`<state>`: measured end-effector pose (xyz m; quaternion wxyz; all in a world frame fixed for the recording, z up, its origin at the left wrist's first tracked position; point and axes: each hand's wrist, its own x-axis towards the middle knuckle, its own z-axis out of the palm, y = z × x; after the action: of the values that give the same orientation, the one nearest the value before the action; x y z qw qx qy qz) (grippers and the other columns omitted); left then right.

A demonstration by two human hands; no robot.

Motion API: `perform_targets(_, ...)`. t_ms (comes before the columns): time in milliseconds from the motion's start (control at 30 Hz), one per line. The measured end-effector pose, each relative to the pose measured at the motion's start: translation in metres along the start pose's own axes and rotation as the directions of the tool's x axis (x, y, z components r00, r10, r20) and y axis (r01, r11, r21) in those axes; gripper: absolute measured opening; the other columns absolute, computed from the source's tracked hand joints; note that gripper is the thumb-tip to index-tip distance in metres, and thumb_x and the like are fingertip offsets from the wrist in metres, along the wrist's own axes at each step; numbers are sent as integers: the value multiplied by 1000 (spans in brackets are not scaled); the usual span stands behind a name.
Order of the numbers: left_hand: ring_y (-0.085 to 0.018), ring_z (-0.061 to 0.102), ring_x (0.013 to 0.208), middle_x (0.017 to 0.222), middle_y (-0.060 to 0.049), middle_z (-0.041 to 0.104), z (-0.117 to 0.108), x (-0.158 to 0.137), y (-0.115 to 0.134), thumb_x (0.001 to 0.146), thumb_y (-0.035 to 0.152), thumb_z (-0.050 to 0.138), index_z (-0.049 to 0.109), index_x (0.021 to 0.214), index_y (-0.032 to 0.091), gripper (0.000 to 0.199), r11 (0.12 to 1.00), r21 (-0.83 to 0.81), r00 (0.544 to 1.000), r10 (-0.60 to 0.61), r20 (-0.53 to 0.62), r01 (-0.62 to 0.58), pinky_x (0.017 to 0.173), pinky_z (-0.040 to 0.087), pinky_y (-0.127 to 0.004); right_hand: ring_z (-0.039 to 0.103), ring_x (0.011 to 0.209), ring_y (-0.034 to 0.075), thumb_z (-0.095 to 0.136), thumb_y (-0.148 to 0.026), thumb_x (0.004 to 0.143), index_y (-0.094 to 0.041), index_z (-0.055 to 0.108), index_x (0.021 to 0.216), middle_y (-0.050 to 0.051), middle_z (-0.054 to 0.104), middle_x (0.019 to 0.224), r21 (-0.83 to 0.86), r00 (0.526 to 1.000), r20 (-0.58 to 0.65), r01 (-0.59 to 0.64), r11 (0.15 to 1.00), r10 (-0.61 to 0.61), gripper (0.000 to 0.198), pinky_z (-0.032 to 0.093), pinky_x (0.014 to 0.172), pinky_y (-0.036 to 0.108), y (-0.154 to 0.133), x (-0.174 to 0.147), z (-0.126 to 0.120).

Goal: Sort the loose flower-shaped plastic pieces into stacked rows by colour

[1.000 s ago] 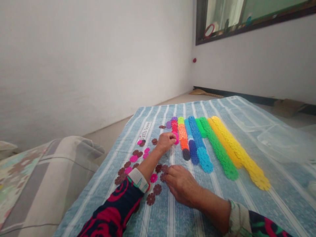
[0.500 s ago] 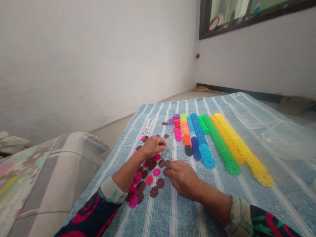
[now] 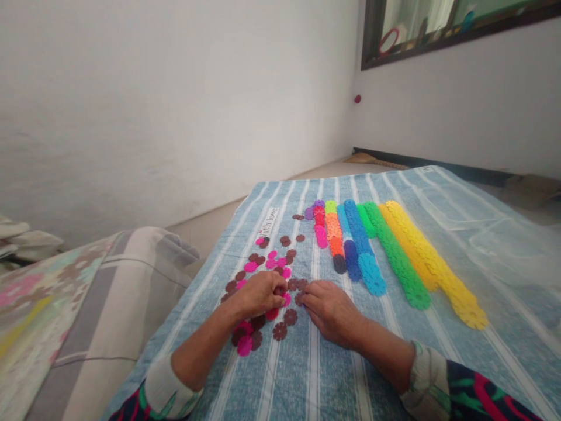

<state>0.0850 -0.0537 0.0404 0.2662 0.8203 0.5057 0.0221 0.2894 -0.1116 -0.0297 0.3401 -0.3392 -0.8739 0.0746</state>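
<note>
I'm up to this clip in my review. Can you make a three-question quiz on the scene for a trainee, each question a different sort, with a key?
1. Multiple choice: what colours are most of the loose discs around the left hand?
a) yellow and green
b) pink and brown
c) blue and orange

2. True or false: the long green row lies to the right of the yellow discs.

3. Short answer: which hand is nearer the long green row?

Key
1: b, pink and brown.
2: False; the long green row lies to their left.
3: The right hand.
</note>
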Motion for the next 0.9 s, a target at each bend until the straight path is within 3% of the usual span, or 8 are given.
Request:
perform_targets(167, -11, 45, 58, 60, 4, 52, -1, 1, 1, 61, 16, 59, 57, 61, 17, 3, 999, 30, 998, -27, 49, 26, 56, 28, -24, 57, 88, 22, 49, -10, 90, -16, 63, 99, 8, 65, 95, -20, 1000, 15, -6, 1000, 6, 18, 46, 78, 35, -1, 1, -1)
perform_targets(467, -9, 43, 51, 52, 4, 50, -26, 15, 3, 63, 27, 60, 58, 60, 16, 11, 941, -334, 990, -10, 142, 58, 51, 32, -22, 56, 91, 22, 48, -10, 89, -17, 61, 101, 8, 65, 96, -12, 999, 41, -18, 1000, 19, 20, 45, 81, 36, 0, 1, -1)
perform_targets(633, -9, 44, 53, 54, 4, 54, -24, 55, 17, 63, 27, 62, 60, 59, 16, 12, 934, -355, 998, 28, -51, -44, 52, 35, -21, 56, 92, 23, 48, -10, 89, -17, 61, 101, 9, 66, 98, -6, 999, 29, -25, 1000, 25, 20, 45, 81, 37, 0, 2, 0)
perform_targets(767, -9, 45, 55, 56, 4, 54, -8, 97, 25, 63, 24, 60, 62, 60, 15, 10, 945, -311, 974, 34, -226, -105, 53, 36, -20, 57, 93, 23, 49, -11, 89, -18, 61, 102, 9, 66, 100, -5, 1000, 22, -22, 1000, 22, 19, 45, 82, 37, 0, 1, 1)
perform_targets(900, -9, 45, 56, 55, 4, 53, 4, 129, 31, 64, 19, 58, 63, 59, 15, 8, 954, -255, 946, 69, -318, -155, 53, 35, -21, 57, 93, 23, 48, -11, 89, -18, 61, 104, 10, 66, 105, -14, 999, 40, -29, 999, 29, 21, 46, 82, 36, 1, 2, 1)
